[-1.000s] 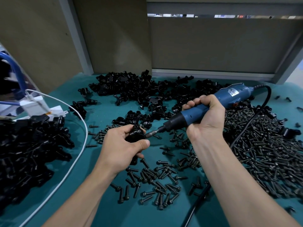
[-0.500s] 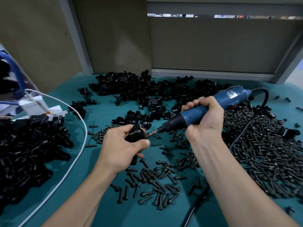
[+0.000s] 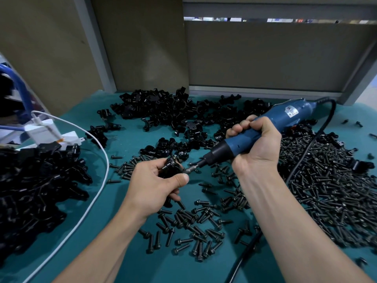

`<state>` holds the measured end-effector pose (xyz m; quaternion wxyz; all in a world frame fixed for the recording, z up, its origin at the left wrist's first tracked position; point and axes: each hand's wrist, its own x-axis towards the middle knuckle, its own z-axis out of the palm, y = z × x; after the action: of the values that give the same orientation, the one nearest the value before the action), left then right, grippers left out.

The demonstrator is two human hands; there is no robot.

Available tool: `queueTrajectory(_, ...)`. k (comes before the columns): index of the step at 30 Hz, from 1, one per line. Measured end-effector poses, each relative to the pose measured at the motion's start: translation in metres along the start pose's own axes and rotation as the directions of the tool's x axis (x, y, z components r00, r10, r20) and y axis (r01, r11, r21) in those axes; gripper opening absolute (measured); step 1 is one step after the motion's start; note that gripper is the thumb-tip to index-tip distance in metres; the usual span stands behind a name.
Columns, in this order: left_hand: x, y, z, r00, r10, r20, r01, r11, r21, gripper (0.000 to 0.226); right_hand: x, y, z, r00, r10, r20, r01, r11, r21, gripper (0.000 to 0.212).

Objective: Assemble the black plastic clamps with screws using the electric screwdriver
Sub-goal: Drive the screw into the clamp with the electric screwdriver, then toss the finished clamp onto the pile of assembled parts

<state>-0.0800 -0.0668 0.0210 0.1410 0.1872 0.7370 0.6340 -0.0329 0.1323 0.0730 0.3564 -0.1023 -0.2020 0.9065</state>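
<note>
A teal worktop [image 3: 173, 270] carries heaps of loose screws [image 3: 326, 190] and spare clamps [image 3: 167, 111]. The right hand [image 3: 257, 144] wraps the corded electric screwdriver [image 3: 234, 148], a rigid, probably weighty tool best gripped mid-barrel. Its long axis slants from upper right down-left, and the bit meets a small, stiff, likely light black clamp [image 3: 170, 168] pinched in the left hand [image 3: 155, 182] above mid-worktop.

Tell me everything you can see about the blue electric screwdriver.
The blue electric screwdriver is a slim cylinder, plastic by its look, with a black nose collar, a metal bit and a white label near its rear. A black cord leaves its back end. It is held off the table, tilted, with the bit pointing down and to the left. The right hand has its grip around the middle. The bit tip meets the black plastic clamp held in the left hand.
</note>
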Motion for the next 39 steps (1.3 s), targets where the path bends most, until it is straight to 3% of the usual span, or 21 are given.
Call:
queueTrajectory(4, 0.000, 0.003, 0.001, 0.999, -0.025, 0.040, 0.027, 0.998, -0.051, 0.014, 0.000, -0.004, 0.004, 0.997, -0.005, 0.082, 0.006, 1.000, -0.010, 0.019)
queueTrajectory(9, -0.003, 0.007, 0.001, 0.986, -0.066, 0.151, 0.082, 0.992, -0.101, 0.020, 0.002, -0.017, 0.001, 0.984, 0.104, 0.144, -0.101, 0.994, -0.030, 0.019)
queueTrajectory(19, 0.000, 0.016, -0.004, 0.949, -0.175, 0.263, 0.197, 0.979, -0.060, 0.013, 0.006, -0.024, -0.007, 0.974, 0.224, 0.022, -0.223, 0.974, -0.042, 0.020)
queueTrajectory(24, 0.009, 0.013, -0.028, 0.932, -0.314, 0.180, 0.320, 0.948, 0.000, 0.014, 0.006, -0.013, -0.003, 0.962, 0.265, -0.068, -0.263, 0.964, 0.036, 0.016)
queueTrajectory(26, 0.014, 0.009, -0.041, 0.945, -0.317, 0.081, 0.325, 0.937, -0.129, 0.013, 0.008, -0.009, 0.007, 0.945, 0.278, -0.174, -0.270, 0.961, 0.069, 0.016)
queueTrajectory(28, 0.018, 0.011, -0.048, 0.951, -0.310, 0.018, 0.300, 0.900, -0.316, 0.004, 0.009, -0.007, 0.017, 0.922, 0.265, -0.282, -0.287, 0.957, -0.042, 0.015)
queueTrajectory(31, 0.017, 0.013, -0.049, 0.943, -0.332, -0.004, 0.294, 0.841, -0.455, 0.008, 0.003, -0.002, 0.024, 0.862, 0.264, -0.432, -0.397, 0.883, -0.252, 0.014)
queueTrajectory(36, 0.006, 0.024, -0.058, 0.901, -0.431, 0.047, 0.369, 0.705, -0.605, 0.024, -0.024, 0.018, 0.025, 0.775, 0.278, -0.568, -0.574, 0.685, -0.448, 0.024)
queueTrajectory(39, -0.010, 0.032, -0.078, 0.917, -0.396, 0.046, 0.354, 0.754, -0.553, 0.034, -0.032, 0.017, 0.024, 0.751, 0.295, -0.591, -0.628, 0.597, -0.500, 0.029)
